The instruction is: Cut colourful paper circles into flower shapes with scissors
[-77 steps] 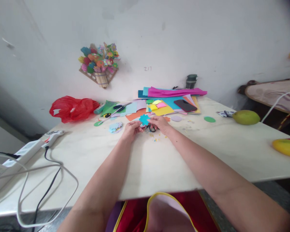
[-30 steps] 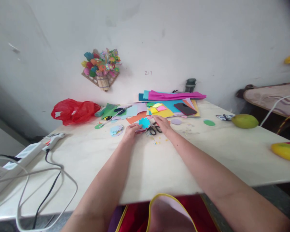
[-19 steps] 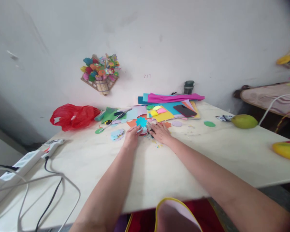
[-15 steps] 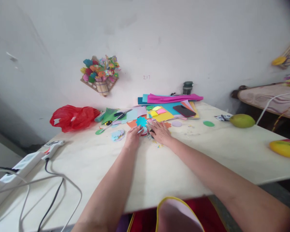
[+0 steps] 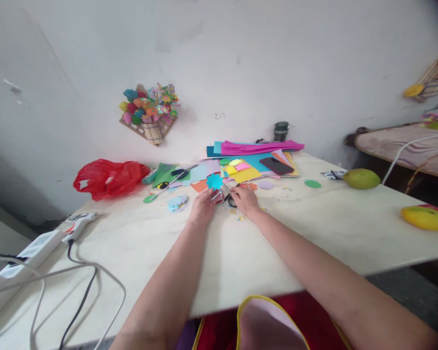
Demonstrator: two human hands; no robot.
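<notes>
My left hand (image 5: 203,207) is closed at the edge of a bright blue paper flower (image 5: 214,182), which stands just beyond its fingertips. Small pale and reddish paper bits lie under these fingers, too blurred to tell apart. In my right hand (image 5: 246,199) is a pair of scissors (image 5: 232,201); a dark handle loop shows below the curled fingers, and the blades point toward the flower. Left of my hands lies a pile of light blue flower cutouts (image 5: 177,203). An orange cutout (image 5: 248,186) and a lilac oval (image 5: 265,185) rest beyond my right hand.
Coloured sheets and a phone (image 5: 276,166) lie at the back. A second pair of scissors (image 5: 184,172) is near a red plastic bag (image 5: 111,178). A power strip (image 5: 31,255) with cables occupies the left; a green mango (image 5: 361,178) and a yellow mango (image 5: 425,218) are right.
My right hand has drawn its fingers in around the scissors, baring the dark handle loop. The blue flower has shifted slightly toward the back. My left hand stays nearly in place.
</notes>
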